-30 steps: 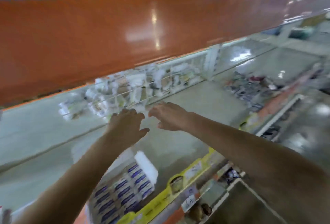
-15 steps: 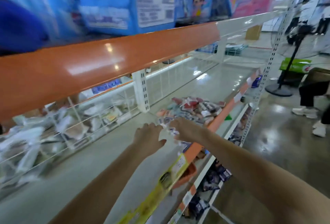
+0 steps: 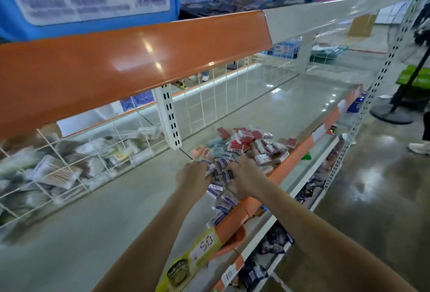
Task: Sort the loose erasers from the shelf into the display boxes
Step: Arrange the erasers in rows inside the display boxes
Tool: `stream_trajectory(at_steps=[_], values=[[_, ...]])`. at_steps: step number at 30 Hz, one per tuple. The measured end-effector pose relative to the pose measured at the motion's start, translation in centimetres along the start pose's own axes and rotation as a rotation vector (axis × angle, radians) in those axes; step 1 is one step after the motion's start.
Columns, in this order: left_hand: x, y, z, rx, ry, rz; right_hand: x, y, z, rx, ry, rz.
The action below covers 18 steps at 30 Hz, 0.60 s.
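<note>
Both arms are out over the pale grey metal shelf (image 3: 267,115), reaching into the heap of loose small packaged erasers (image 3: 244,149) spread against the shelf's front lip. The left hand (image 3: 193,176) sits at the near left edge of the heap, knuckles up, fingers curled down onto the blue-and-white wrapped erasers (image 3: 221,168) there; whether it actually has one pinched, I cannot tell, because the fingertips are hidden under the hand. The right hand (image 3: 246,179) is just beside it, fingers bent and spread a little over the same blue-and-white patch, touching the packets (again, a real grip can't be made out from this angle). More of those blue-and-white packets trail towards the camera along the orange front edge strip (image 3: 242,212). Further back in the heap lie red-wrapped erasers (image 3: 242,140) and a few teal and pink ones, all jumbled flat on the shelf. No display box can be picked out in this view. A yellow price label reading 50 (image 3: 193,256) hangs on the front strip nearer the camera. Behind the white wire mesh divider (image 3: 76,166) at the left, clear-bagged goods are piled up. Overhead runs the glossy orange fascia of the upper shelf (image 3: 130,59).
</note>
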<state>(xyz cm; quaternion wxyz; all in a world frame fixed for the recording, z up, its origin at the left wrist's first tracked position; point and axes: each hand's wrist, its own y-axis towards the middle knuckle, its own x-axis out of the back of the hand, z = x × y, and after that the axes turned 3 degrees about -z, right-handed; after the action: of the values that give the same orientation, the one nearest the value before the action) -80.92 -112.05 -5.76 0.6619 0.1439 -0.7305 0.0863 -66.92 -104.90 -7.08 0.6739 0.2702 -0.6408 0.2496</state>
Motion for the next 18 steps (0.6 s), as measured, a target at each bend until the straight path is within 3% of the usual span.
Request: stream_trajectory(at_steps=[9,14,18], values=[[-0.4,1.0,-0.5,0.134,-0.086,-0.033,-0.5,0.1,-0.2,-0.051,0.002,-0.009],[-0.2,1.4,-0.3,0.111,-0.018,0.004,-0.5,0.0,-0.2,-0.024,-0.067,0.037],[-0.3,1.2,-0.2,0.13,-0.098,-0.024,-0.5,-0.4,-0.2,-0.025,-0.045,0.01]])
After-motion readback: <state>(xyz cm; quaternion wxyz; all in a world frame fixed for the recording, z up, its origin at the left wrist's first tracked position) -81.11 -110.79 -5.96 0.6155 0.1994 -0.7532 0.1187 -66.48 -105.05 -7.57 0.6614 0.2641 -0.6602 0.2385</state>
